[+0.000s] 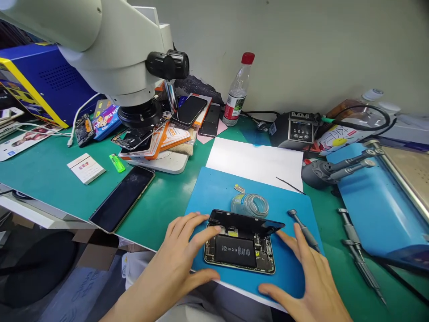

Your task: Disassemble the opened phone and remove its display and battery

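An opened smartphone (240, 252) lies on a blue mat (214, 192), its battery and boards exposed. Its black screen panel (248, 222) is lifted and tilted up along the far edge. My left hand (177, 259) rests at the phone's left side, fingers spread, fingertips touching the raised screen's left corner. My right hand (306, 273) lies on the mat at the phone's right side, fingers spread, its fingertips next to the screen's right end. A grey screwdriver (304, 230) lies just beyond my right hand. A small clear dish (250, 205) sits behind the phone.
A white microscope (114, 58) hangs over the left. Beneath it lie stacked phones and boxes (157, 138). A dark phone (123, 197) and a green lighter (117, 163) lie left. A water bottle (238, 89), soldering station (295, 129), white sheet (254, 161) and tools (358, 255) stand right.
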### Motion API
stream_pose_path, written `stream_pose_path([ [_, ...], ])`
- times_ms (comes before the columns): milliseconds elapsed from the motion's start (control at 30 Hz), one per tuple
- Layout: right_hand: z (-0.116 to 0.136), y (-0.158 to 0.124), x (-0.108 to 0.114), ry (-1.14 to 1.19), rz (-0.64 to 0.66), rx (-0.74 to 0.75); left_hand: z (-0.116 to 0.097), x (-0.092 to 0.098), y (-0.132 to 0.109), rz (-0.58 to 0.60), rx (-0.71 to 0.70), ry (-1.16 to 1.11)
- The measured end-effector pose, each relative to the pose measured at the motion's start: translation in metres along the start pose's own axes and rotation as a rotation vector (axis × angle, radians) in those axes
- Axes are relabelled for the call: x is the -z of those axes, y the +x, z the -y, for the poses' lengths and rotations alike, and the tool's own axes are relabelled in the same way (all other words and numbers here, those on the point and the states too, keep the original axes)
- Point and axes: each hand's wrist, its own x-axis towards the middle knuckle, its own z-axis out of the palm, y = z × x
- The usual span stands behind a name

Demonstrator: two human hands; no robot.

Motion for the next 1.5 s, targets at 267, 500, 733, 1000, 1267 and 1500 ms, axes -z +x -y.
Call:
stream_pose_path([
  [267, 0.002, 0.006, -0.007, 0.006, -0.026, 0.038, 0.006, -0.003, 0.010, 0.047, 0.002, 0.020],
  [500, 0.002, 0.008, -0.002, -0.054, -0.102, 0.114, 0.003, -0.008, 0.013, 0.019, -0.031, 0.012],
  [733, -0.010, 0.014, 0.000, -0.078, -0.118, 0.091, 0.000, -0.008, 0.030, 0.012, -0.060, -0.016],
  [1000, -0.018, 0.015, 0.015, 0.012, -0.044, 0.097, -0.006, -0.009, 0.028, 0.014, -0.074, 0.045],
  [1267, -0.003, 0.033, 0.040, 0.325, -0.281, -0.033, 0.005, 0.041, 0.061, -0.228, -0.016, -0.032],
  [1500, 0.012, 0.045, 0.020, 0.085, -0.639, 0.055, 0.016, 0.039, 0.159, 0.019, -0.289, 0.250],
])
